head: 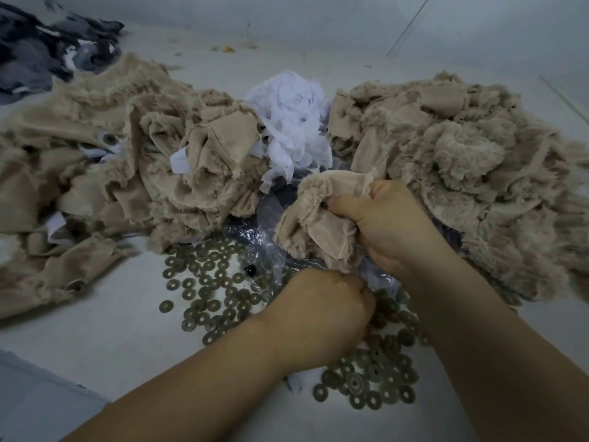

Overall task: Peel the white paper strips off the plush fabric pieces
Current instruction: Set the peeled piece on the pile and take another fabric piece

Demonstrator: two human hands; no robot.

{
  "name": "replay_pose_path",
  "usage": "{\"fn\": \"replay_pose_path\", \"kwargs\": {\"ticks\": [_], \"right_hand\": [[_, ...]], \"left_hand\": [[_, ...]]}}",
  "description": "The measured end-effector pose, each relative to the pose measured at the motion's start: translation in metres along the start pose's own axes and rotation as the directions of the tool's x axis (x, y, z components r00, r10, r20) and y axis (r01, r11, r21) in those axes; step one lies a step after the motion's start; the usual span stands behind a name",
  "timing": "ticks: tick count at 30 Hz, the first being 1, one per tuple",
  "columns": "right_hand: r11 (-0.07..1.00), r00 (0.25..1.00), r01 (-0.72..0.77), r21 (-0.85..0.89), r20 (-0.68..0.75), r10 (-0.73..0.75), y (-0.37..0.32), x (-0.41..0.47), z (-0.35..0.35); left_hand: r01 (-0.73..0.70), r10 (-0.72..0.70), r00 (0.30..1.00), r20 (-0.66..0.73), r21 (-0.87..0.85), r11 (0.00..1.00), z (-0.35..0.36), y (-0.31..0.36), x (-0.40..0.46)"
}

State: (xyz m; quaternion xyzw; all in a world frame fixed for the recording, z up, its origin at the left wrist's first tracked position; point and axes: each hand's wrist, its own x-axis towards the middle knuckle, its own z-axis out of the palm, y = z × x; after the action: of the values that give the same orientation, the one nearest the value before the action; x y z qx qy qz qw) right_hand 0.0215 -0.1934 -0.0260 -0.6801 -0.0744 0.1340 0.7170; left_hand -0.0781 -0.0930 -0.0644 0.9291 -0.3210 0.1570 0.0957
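white table (pixel 95 330): plush piece (pixel 314 224) between both hands.

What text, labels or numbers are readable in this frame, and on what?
None readable.
Plush fabric pieces: no labels or tags.
White paper strips: faint dark specks, too blurred to tell if print.
Washers: no legible stamps.
Clear plastic bag: no print seen.
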Motion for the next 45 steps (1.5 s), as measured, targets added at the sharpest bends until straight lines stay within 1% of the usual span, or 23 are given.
{"fn": "replay_pose_path", "kwargs": {"ticks": [3,4,6,7,8,10,11,12,13,16,17,19,22,26,28,30,34,37,42,45], "right_hand": [[1.000,1.000,-0.006,-0.002,-0.016,0.006,0.001,0.001,-0.001],[1.000,1.000,-0.009,-0.022,-0.025,0.008,0.001,0.001,-0.001],[0.998,0.999,-0.018,-0.064,-0.036,0.016,0.001,0.001,-0.002],[0.997,0.999,-0.024,-0.070,-0.044,0.021,0.001,0.001,-0.002],[0.997,0.998,-0.027,-0.069,-0.052,0.024,0.000,0.001,-0.003],[0.996,0.999,-0.010,-0.084,-0.053,0.005,-0.001,-0.001,-0.002],[0.995,0.999,0.007,-0.101,-0.046,-0.012,-0.001,-0.003,0.000],[0.992,0.999,0.021,-0.121,-0.037,-0.025,-0.002,-0.004,0.002],[0.990,0.999,0.030,-0.138,-0.028,-0.034,-0.002,-0.006,0.004],[0.983,0.997,0.072,-0.170,-0.022,-0.077,-0.003,-0.010,0.007],[0.978,0.995,0.088,-0.190,-0.029,-0.095,-0.003,-0.010,0.008],[0.974,0.992,0.103,-0.200,-0.049,-0.115,-0.003,-0.011,0.008],[0.978,0.993,0.096,-0.183,-0.051,-0.107,-0.003,-0.011,0.009],[0.969,0.993,0.095,-0.229,-0.044,-0.108,-0.002,-0.011,0.011],[0.951,0.987,0.127,-0.281,-0.059,-0.149,-0.001,-0.012,0.012],[0.932,0.979,0.152,-0.329,-0.076,-0.187,0.000,-0.013,0.013],[0.911,0.975,0.160,-0.381,-0.083,-0.206,0.000,-0.014,0.016],[0.908,0.979,0.155,-0.390,-0.064,-0.194,0.000,-0.015,0.019],[0.894,0.984,0.141,-0.425,-0.039,-0.173,0.003,-0.017,0.020],[0.912,0.988,0.144,-0.385,-0.002,-0.157,0.004,-0.018,0.023]], "left_hand": [[-0.058,0.058,0.995,-0.082,0.003,0.998,0.002,-0.005,-0.006],[-0.056,0.051,0.990,-0.132,-0.029,0.998,0.000,-0.006,-0.007],[-0.027,-0.028,0.957,-0.289,-0.185,0.982,-0.008,-0.010,-0.009],[-0.016,-0.094,0.919,-0.383,-0.274,0.962,-0.013,-0.014,-0.009],[0.007,-0.169,0.864,-0.474,-0.325,0.946,-0.018,-0.020,-0.010],[0.122,-0.290,0.730,-0.619,-0.299,0.946,-0.026,-0.037,-0.007],[0.189,-0.320,0.679,-0.661,-0.264,0.946,-0.029,-0.045,-0.004],[0.232,-0.320,0.657,-0.683,-0.221,0.947,-0.029,-0.050,0.000],[0.245,-0.292,0.662,-0.691,-0.168,0.955,-0.028,-0.053,0.003],[0.234,-0.175,0.707,-0.685,-0.007,0.972,-0.017,-0.053,0.009],[0.237,-0.156,0.716,-0.681,0.026,0.971,-0.013,-0.053,0.008],[0.237,-0.144,0.724,-0.675,0.047,0.970,-0.010,-0.055,0.004],[0.216,-0.124,0.731,-0.671,0.055,0.975,-0.007,-0.060,-0.001],[0.203,-0.140,0.752,-0.644,0.025,0.979,-0.004,-0.062,-0.004],[0.191,-0.167,0.750,-0.640,-0.033,0.981,-0.004,-0.063,-0.006],[0.165,-0.235,0.731,-0.641,-0.167,0.972,-0.005,-0.063,-0.006],[0.149,-0.382,0.656,-0.650,-0.385,0.911,-0.009,-0.066,-0.006],[0.138,-0.443,0.626,-0.642,-0.468,0.873,-0.010,-0.066,-0.007],[0.122,-0.488,0.646,-0.587,-0.552,0.825,-0.013,-0.070,-0.007],[0.116,-0.492,0.653,-0.576,-0.566,0.816,-0.011,-0.071,-0.007]]}}
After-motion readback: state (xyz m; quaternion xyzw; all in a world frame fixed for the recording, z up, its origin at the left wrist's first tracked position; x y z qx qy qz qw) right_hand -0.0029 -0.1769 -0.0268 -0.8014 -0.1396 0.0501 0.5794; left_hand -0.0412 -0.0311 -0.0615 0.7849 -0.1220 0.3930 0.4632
